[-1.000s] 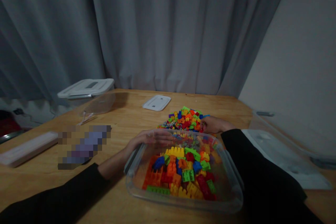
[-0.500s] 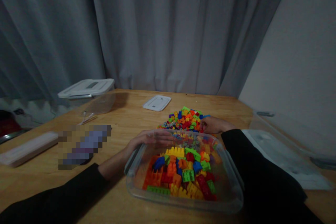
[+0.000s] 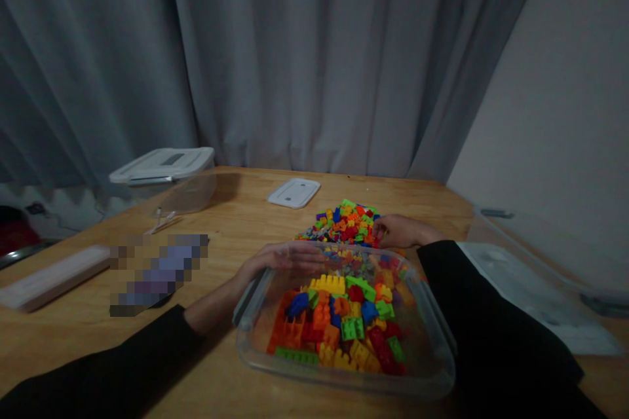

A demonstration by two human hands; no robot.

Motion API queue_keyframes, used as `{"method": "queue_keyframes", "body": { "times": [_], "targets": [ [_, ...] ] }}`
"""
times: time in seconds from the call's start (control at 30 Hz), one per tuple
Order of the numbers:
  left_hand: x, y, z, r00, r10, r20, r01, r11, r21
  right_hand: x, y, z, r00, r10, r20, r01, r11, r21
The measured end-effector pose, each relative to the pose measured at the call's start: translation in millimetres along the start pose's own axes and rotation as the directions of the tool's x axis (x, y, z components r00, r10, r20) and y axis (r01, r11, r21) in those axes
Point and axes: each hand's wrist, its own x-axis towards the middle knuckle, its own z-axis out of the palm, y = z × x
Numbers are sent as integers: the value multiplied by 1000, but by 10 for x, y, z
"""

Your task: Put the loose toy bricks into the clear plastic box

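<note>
A clear plastic box (image 3: 427, 366) stands in front of me with large toy bricks (image 3: 339, 324) inside, in red, orange, yellow, green and blue. My left hand (image 3: 289, 255) lies along the box's far left corner, fingers stretched out flat against its far side. Beyond the box is a heaped pile of toy bricks (image 3: 348, 219), small grey-looking pieces on its left and brighter ones on its right. At the pile's right edge is my right hand (image 3: 390, 231), its fingers bent and drawn together. What they pinch is too small and hidden to make out.
A lidded clear box (image 3: 189, 190) stands at the back left, and a white lid (image 3: 295, 193) lies behind the pile. On the left are a long pale case (image 3: 59, 275) and a pixelated object (image 3: 164, 272). Another clear container (image 3: 531, 301) sits at the right.
My right hand has shifted slightly left and up at the pile's edge, and the blue piece seen above it no longer shows there. My left hand and the box are still.
</note>
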Motion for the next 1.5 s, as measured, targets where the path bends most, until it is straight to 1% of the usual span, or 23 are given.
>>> {"method": "queue_keyframes", "body": {
  "times": [0.13,0.4,0.63,0.77,0.87,0.97,1.17,1.33,1.43,1.5],
  "targets": [
    [-16,-4,-1,999,3,38,-4,1000,3,-27,-44,-35,1000,-20,-22,21,1000,19],
    [-24,-7,11,999,9,38,-8,1000,-24,0,-1,-17,1000,-1,-19,1,1000,22],
    [-18,12,21,1000,-18,-23,19,1000,20,10,34,-11,1000,-22,-17,23,1000,13],
    [-15,6,30,999,-24,-30,25,1000,18,33,47,8,1000,-11,-8,11,1000,5],
    [-17,1,23,999,-29,-24,29,999,16,55,61,27,1000,1,20,-2,1000,8],
    [-3,-9,-28,999,-38,-14,38,999,10,64,67,35,999,14,41,-15,1000,18],
    [38,-45,-136,998,-31,60,29,999,24,42,22,10,1000,14,13,-14,1000,9],
    [30,-26,-114,998,-9,68,6,999,39,39,32,17,1000,18,-14,-18,1000,-1],
    [32,-13,-88,997,-9,71,5,998,60,81,76,69,1000,26,8,-26,1000,-9],
    [26,-14,-58,999,-3,52,0,999,49,119,103,110,999,32,33,-32,999,-13]
  ]
}}
